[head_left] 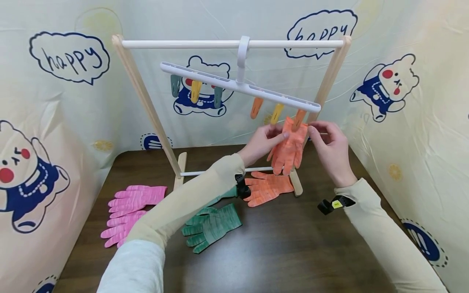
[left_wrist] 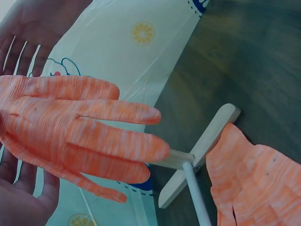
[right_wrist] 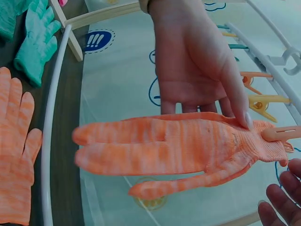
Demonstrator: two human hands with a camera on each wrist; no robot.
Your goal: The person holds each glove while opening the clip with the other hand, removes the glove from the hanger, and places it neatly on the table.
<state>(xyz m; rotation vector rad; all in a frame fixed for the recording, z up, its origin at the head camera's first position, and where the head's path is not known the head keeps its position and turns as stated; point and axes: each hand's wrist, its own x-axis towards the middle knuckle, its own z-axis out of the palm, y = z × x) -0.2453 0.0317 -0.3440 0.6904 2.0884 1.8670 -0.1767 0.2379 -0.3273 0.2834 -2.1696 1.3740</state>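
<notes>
An orange glove (head_left: 289, 148) (left_wrist: 80, 132) (right_wrist: 178, 146) hangs fingers down from an orange clip (head_left: 298, 118) (right_wrist: 280, 134) at the right end of a white clip hanger (head_left: 238, 85). My left hand (head_left: 276, 132) (right_wrist: 197, 61) pinches the glove near its cuff, thumb in front and straight fingers behind it. My right hand (head_left: 313, 130) (right_wrist: 282, 207) hovers just right of the clip, fingers loosely curled and holding nothing. A second orange glove (head_left: 267, 188) (left_wrist: 254, 183) (right_wrist: 16, 150) lies flat on the table by the rack's right foot.
The hanger hooks over the white top rod of a wooden rack (head_left: 146, 106) on a dark table (head_left: 293, 252). Other clips hang free along it. Green gloves (head_left: 212, 224) (right_wrist: 37, 42) and pink gloves (head_left: 130, 211) lie at the front left. Printed cloth walls surround the table.
</notes>
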